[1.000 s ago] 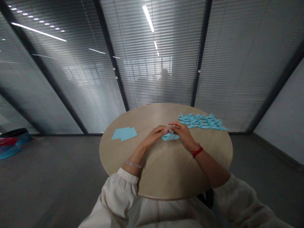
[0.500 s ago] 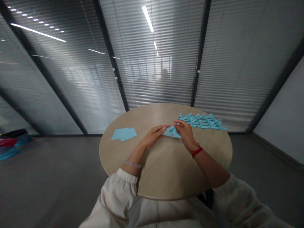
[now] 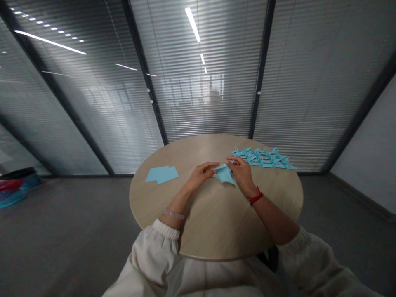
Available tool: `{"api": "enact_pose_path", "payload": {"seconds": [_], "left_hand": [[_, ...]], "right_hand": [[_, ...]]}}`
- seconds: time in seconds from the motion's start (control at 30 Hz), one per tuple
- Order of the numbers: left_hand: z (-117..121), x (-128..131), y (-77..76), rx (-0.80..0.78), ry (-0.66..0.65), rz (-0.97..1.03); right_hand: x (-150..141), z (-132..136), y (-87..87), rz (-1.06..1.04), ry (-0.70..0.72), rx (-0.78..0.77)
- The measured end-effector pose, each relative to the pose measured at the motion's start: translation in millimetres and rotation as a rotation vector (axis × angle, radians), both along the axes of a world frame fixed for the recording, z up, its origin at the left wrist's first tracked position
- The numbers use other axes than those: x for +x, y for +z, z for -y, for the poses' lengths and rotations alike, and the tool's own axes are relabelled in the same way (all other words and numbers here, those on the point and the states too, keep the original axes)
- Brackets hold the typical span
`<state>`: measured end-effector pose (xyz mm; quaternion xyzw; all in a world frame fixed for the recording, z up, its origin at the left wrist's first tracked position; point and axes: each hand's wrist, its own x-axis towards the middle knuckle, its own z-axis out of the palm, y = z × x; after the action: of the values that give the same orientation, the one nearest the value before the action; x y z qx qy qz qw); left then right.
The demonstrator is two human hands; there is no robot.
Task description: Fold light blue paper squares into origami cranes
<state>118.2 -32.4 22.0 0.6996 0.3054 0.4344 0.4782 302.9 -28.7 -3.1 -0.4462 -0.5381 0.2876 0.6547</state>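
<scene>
Between my two hands is a light-blue sheet of origami paper (image 3: 224, 175), partly folded, its surface bent and its lower edge curved. My left hand (image 3: 200, 175) pinches its left side between thumb and fingers. On the opposite side, my right hand (image 3: 242, 173) grips the upper right edge with closed fingers. The fingertips cover parts of the paper, so its exact folds are hard to make out. Just beyond my right hand, several folded blue paper cranes (image 3: 262, 158) stand in close rows.
Flat blue paper sheets (image 3: 161, 174) lie overlapping on the left of the round wooden table (image 3: 213, 231). Behind the table rises a glass partition with blinds (image 3: 204, 119). Blue and red tubs (image 3: 12, 194) are on the floor at far left.
The paper has changed shape: its lower edge now bows and its right corner hangs lower. My left thumb has shifted slightly, and both hands stay in nearly the same place.
</scene>
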Motion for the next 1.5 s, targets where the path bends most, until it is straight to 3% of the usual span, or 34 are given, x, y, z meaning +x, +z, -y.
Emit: {"api": "enact_pose_path", "payload": {"seconds": [0.23,0.43,0.73,0.9,1.1,1.23,1.33,1.5], "left_hand": [[-3.7,0.1,-0.3,0.074,0.17,-0.026],[-4.6,2.0,-4.7,0.225,0.288,-0.168],[-0.9,9.1,-9.3,0.252,0.279,-0.159],[-1.9,8.5,-8.4,0.266,0.365,-0.22],[-11.0,-1.2,-6.0,0.121,0.39,-0.039],[-12.4,-5.1,-6.2,-0.083,0.331,0.132],[-10.9,-5.0,-5.5,-0.137,0.328,0.155],[-7.8,-2.5,-2.5,-0.115,0.326,0.14]], "right_hand": [[-5.7,3.3,1.8,0.182,0.05,0.091],[-10.1,2.4,-1.7,0.209,0.103,0.073],[-11.6,3.4,-0.7,0.235,0.079,0.079],[-15.1,6.4,1.2,0.265,0.092,0.094],[-9.7,12.8,10.4,0.074,0.295,0.062],[-2.7,18.1,16.1,0.138,0.437,0.106],[-2.4,18.6,15.6,0.241,0.461,0.122],[-7.0,12.5,8.3,0.213,0.419,0.113]]}}
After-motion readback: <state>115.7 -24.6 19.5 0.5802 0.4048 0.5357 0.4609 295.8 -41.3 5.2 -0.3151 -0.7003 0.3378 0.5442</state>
